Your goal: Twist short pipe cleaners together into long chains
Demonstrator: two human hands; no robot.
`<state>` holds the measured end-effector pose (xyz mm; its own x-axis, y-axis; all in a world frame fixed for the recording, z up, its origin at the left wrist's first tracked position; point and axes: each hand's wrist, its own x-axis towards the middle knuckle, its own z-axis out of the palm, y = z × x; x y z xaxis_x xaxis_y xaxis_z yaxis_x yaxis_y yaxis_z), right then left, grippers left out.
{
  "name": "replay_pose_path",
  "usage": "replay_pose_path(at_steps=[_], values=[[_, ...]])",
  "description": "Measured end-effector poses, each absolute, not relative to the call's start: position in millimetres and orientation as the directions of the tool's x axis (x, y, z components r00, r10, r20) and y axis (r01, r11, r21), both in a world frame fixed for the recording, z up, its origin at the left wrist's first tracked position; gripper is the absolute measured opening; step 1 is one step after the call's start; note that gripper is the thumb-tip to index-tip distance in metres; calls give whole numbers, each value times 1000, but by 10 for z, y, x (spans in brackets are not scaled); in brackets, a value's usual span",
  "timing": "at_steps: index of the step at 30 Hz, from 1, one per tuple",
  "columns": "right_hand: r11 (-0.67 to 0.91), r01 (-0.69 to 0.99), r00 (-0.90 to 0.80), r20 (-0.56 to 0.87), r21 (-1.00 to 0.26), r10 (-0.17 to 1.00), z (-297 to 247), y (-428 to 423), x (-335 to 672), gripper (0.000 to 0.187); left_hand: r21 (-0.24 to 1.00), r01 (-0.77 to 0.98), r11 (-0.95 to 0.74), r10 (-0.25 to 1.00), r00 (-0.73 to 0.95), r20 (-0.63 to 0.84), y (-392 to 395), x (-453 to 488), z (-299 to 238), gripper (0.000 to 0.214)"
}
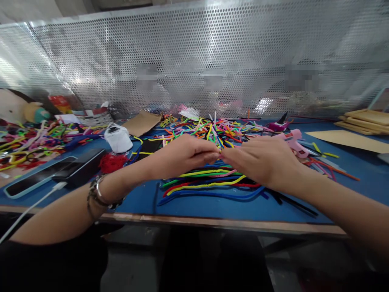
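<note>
Lying left to right below the hands, near the front of the bench: a row of long, thin, fuzzy craft stems [209,185], long axes roughly parallel to the bench's front edge. Left ends loosely fanned; right ends partly hidden under the right hand [264,160]. Nearest of all, a blue stem [209,198], bending away from the edge toward its right end. Above the row, left hand [188,156] and right hand reaching in from opposite sides, fingertips meeting. Grip of each hand closed up, fingers pressed together; cannot tell whether pinching anything.

Underneath, a blue-topped bench [194,211] with a pale wooden front edge; behind, an upright panel of perforated silvery metal [182,48]. Between panel and hands, a tangled heap of multicoloured stems [197,125]. To the right, a pink glue gun [299,148] and a flat tan sheet [349,140]. To the left, a tangled red fibrous clump [112,163], a white pouch-like object [118,138] and a dark phone in a pale blue case [38,177].

In the row, yellow, green, red and blue plainly visible, with some pink; surfaces soft-looking, mostly straight, a few gently wavy.
</note>
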<state>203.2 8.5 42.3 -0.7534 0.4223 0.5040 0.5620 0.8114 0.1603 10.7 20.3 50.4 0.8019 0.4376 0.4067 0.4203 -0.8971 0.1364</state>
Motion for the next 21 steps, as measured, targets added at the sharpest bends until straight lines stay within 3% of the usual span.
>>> replay_pose_path(at_steps=[1,3,5,7,9,10,13,15,17,18,21], values=[[783,529,-808,476,328,347,444,85,2040,31,255,414,-874,482,807,342,207,110,507,27],[724,456,-874,415,518,253,468,88,2055,35,434,426,-794,556,797,234,203,115,512,30],[696,453,-878,417,557,237,463,97,2065,35,511,455,-729,609,772,182,190,125,510,31],[718,512,-832,480,472,278,436,108,2063,31,472,465,-749,611,761,218,174,142,500,30],[781,579,-740,554,234,382,398,116,2039,27,294,469,-833,550,761,344,152,160,481,28],[811,584,-685,565,46,461,378,118,2018,26,150,472,-869,488,764,422,140,168,471,28],[717,365,-572,465,-594,676,315,117,1940,25,-395,450,-801,183,812,554,102,173,453,29],[608,204,-557,420,-767,717,283,123,1906,26,-621,388,-681,24,859,511,95,165,452,30],[666,256,-525,478,-701,705,274,146,1912,27,-631,386,-673,30,867,498,118,156,452,29],[733,353,-499,545,-582,674,280,165,1930,25,-560,420,-714,85,846,526,138,154,452,28],[794,608,-540,731,-3,416,321,233,2014,16,-164,507,-846,343,754,560,204,151,463,26]])
